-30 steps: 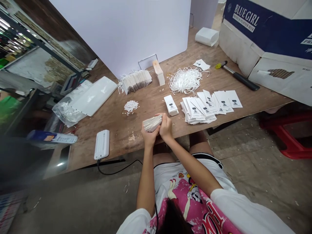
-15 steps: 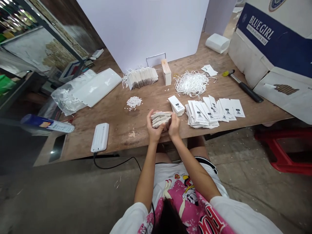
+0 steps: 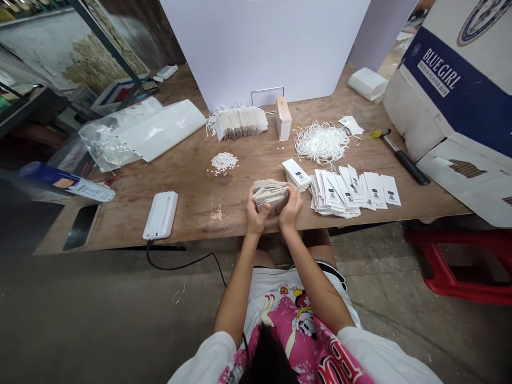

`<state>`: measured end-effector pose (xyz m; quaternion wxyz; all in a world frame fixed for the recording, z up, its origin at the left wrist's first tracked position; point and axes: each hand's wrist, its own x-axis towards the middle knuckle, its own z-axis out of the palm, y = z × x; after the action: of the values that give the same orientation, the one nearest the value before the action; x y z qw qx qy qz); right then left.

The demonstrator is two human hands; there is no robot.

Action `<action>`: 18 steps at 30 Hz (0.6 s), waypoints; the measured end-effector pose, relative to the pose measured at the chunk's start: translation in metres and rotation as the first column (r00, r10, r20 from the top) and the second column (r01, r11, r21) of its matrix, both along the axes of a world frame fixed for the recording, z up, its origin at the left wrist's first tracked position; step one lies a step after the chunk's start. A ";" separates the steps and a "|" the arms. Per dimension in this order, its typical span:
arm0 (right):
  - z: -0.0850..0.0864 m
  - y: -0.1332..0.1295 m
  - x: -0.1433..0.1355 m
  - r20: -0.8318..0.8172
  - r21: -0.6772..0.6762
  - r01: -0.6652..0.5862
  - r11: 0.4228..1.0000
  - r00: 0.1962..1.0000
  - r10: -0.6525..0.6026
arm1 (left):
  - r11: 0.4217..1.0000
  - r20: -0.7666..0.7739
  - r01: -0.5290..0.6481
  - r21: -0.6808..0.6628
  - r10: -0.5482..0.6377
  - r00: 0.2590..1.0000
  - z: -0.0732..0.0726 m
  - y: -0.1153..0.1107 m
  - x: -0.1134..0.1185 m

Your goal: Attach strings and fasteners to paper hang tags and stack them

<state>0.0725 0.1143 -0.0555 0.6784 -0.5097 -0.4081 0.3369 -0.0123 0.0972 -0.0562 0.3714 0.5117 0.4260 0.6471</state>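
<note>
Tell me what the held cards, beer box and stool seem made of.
Cards: probably matte paperboard; thin, pale edges.
Box: likely matte-printed corrugated cardboard; a ridged brown patch shows.
Stool: likely smooth moulded plastic; uniform red, faint sheen.

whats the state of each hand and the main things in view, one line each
left hand, gripping held stack
right hand, gripping held stack
held stack, bunched, top uneven
small card stack, piled
spread cards, overlapping
white strings, tangled
white bits, loosely heaped
card row, on edge, packed together
clear bag, crumpled
power bank, cable plugged in
hammer, lying down
</note>
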 end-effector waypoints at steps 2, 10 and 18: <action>0.000 0.001 0.000 -0.010 -0.005 0.023 1.000 1.000 -0.023 | 0.997 0.039 -0.076 -0.002 0.076 0.996 -0.003 0.001 0.004; -0.002 0.006 -0.006 -0.039 -0.023 0.036 0.999 0.999 -0.037 | 0.946 0.216 -0.242 -0.217 0.288 0.933 -0.007 0.014 0.024; 0.006 0.001 -0.006 -0.051 0.014 0.044 0.999 0.998 -0.043 | 0.963 0.253 -0.157 -0.218 0.212 0.944 -0.005 0.011 0.025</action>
<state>0.0670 0.1157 -0.0494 0.6995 -0.5046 -0.3820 0.3319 0.0131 0.1084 -0.0611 0.4125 0.3360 0.4780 0.6989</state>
